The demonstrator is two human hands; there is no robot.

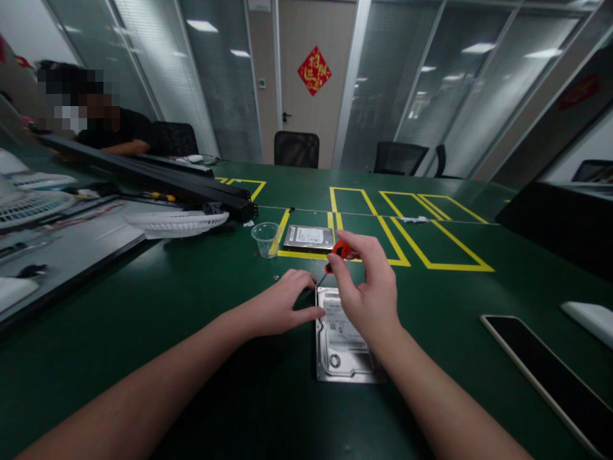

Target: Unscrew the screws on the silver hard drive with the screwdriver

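Observation:
A silver hard drive (335,326) with a white label lies flat on the green table in front of me. My right hand (368,281) is closed round the red and black handle of a screwdriver (339,252). Its thin shaft slants down to the left, and the tip meets the drive's upper left corner. My left hand (290,303) steadies the drive at its left edge, thumb on the top face and fingertips by that corner beside the tip. The right hand and forearm hide the drive's right side. A few tiny metal pieces (276,278), perhaps screws, lie left of my left hand.
Behind the hands stand a clear plastic cup (267,239) and a second hard drive (309,237) within yellow tape (402,262). A phone (541,377) lies at the right. White fan grilles (177,220) and long black bars (158,169) crowd the left, where another person (119,128) sits.

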